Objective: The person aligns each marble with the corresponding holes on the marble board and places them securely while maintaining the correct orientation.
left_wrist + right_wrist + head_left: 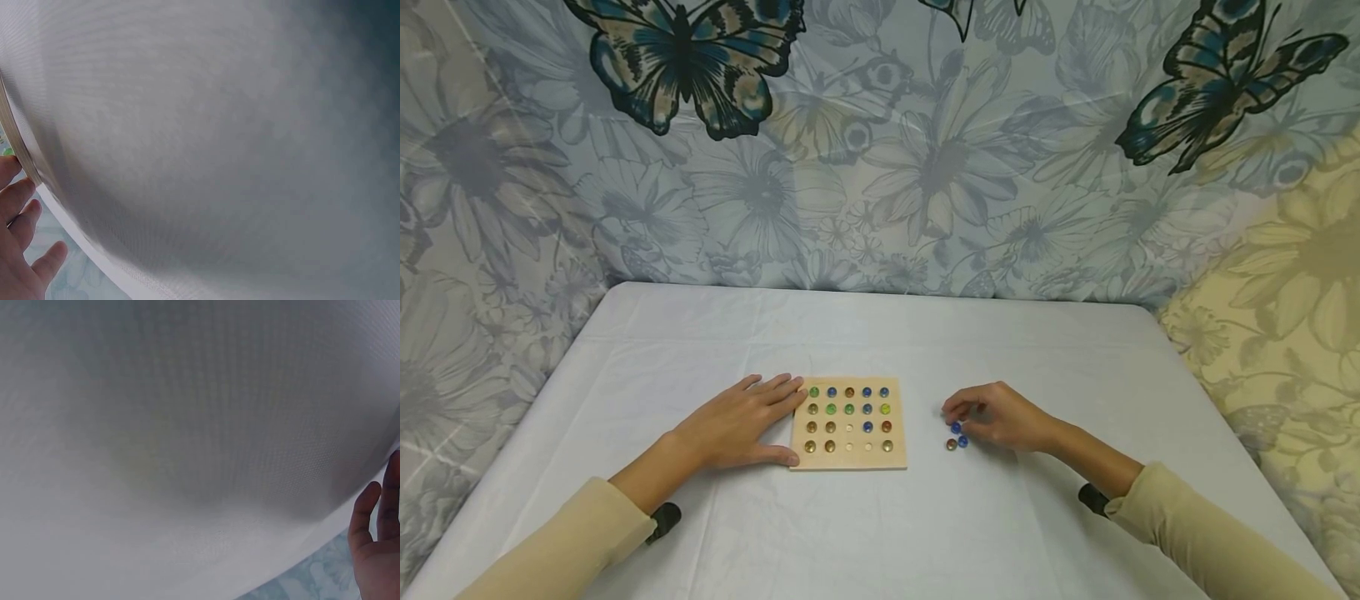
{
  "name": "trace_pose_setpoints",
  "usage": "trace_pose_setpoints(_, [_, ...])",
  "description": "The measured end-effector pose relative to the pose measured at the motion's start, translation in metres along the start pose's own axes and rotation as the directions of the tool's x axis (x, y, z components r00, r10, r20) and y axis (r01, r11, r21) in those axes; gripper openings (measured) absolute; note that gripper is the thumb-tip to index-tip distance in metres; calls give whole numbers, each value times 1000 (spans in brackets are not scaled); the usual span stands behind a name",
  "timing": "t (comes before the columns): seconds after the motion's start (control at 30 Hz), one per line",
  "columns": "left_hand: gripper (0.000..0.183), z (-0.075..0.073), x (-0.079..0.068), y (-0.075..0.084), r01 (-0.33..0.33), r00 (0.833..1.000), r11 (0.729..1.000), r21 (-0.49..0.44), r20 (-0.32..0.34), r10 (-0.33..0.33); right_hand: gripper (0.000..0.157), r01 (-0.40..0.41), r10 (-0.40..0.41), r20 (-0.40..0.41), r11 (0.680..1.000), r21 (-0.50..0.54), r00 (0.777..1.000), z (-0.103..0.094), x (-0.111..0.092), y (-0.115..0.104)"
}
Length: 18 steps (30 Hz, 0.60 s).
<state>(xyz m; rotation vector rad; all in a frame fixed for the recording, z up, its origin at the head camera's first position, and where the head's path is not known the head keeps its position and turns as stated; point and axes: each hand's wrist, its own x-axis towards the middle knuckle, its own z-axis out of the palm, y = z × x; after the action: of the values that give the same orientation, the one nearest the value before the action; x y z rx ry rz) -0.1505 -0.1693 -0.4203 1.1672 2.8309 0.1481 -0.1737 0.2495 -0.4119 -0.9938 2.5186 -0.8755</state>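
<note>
In the head view, a light wooden board (859,463) lies on the white table with rows of small glass marbles, green, blue, amber and brown, on it. Three pale round spots show in its lower rows without coloured marbles. My left hand (737,425) rests at the board's left side, fingers spread, fingertips touching the upper left corner and thumb at the lower left one. To the right of the board, my right hand (1003,417) pinches a blue marble (956,428) between thumb and fingertips, low at the tabletop. Beside it lie another blue marble (963,442) and a brown marble (951,445).
A white cloth (760,533) covers the table. Behind and at both sides hangs fabric (940,183) printed with flowers and butterflies. A dark band (664,522) sits at the left wrist, another dark piece (1093,499) at the right. Both wrist views show mostly cloth.
</note>
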Motion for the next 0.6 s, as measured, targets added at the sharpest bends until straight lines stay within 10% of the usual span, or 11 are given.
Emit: trace_pose_setpoints(0.6, [97,1,1,-1,7,1000,1000,2,14,-7,31,-20,19,-16,1000,-12,1000,1,3,-4])
